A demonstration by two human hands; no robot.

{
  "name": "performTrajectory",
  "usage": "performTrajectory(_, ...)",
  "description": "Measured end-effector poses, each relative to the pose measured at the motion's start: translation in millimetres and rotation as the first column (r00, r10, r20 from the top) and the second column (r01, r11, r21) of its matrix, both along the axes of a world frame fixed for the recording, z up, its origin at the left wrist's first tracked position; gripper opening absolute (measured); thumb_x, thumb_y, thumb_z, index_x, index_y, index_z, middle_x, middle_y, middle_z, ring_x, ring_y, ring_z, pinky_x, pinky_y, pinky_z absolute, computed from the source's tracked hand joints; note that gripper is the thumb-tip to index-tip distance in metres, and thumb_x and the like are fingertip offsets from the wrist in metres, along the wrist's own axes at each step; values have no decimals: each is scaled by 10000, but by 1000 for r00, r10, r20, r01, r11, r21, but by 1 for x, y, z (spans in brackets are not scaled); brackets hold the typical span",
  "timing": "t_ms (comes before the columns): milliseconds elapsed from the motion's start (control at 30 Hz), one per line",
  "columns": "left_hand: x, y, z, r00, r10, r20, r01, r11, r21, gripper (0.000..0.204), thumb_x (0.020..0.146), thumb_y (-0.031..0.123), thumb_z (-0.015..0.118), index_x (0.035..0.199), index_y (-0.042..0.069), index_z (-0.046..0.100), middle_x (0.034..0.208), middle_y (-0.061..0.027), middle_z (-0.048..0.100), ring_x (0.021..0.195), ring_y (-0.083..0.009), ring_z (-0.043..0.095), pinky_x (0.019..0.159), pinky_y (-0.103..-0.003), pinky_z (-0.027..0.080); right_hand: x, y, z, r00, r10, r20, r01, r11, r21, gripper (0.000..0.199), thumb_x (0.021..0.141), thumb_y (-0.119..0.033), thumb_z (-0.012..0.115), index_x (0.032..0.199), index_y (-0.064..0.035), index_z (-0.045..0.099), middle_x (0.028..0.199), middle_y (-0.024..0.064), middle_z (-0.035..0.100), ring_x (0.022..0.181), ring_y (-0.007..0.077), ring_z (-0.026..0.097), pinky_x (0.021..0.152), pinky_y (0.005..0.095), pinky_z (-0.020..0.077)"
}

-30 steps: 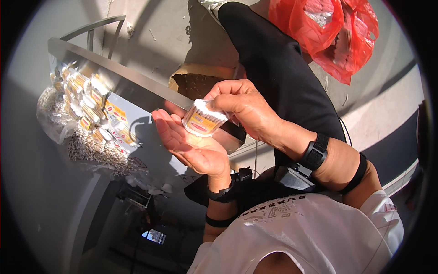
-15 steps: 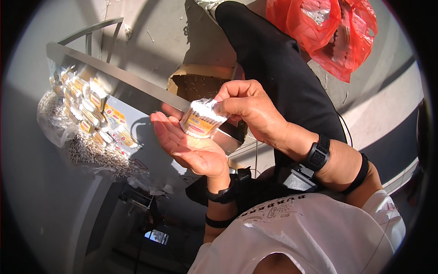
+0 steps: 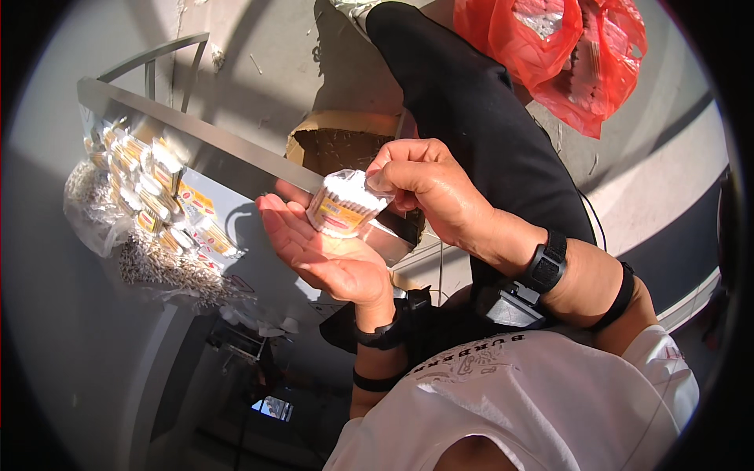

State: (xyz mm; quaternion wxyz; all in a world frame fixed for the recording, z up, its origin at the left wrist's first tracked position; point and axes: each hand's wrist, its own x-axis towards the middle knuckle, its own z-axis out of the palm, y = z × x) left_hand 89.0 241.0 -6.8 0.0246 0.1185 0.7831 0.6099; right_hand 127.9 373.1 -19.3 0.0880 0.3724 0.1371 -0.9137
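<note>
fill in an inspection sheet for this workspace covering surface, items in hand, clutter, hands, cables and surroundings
Surface: tabletop, partly sunlit
Job's things: clear packet of cotton swabs at the hands
Clutter: loose swabs and other packets heaped on the tabletop
Hands: left hand open, palm up under the packet; right hand pinching its upper edge
Cables: thin dark cord beside the leg
Surroundings: open cardboard box, red plastic bag

Yellow-labelled clear pack of cotton swabs (image 3: 340,213), tilted over left fingers (image 3: 278,224)
</note>
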Motion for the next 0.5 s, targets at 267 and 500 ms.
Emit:
performTrajectory(267,0,2,-1,1000,7,-29,-6,999,37,649,991,481,268,1408,-15,296,1484,-153,308,1386,-263,281,1170,-425,168,8,3,7,999,33,-29,-30,996,86,20,753,-14,630,745,-32,625,614,-35,527,555,31,414,505,193,286)
performTrajectory(500,-2,2,-1,998,-39,-53,41,998,41,673,962,450,338,1433,-20,235,1508,-139,252,1402,-293,226,1170,-490,109,8,4,4,996,78,-34,-72,986,154,33,755,-17,638,738,-33,614,615,-25,533,551,37,432,502,194,294)
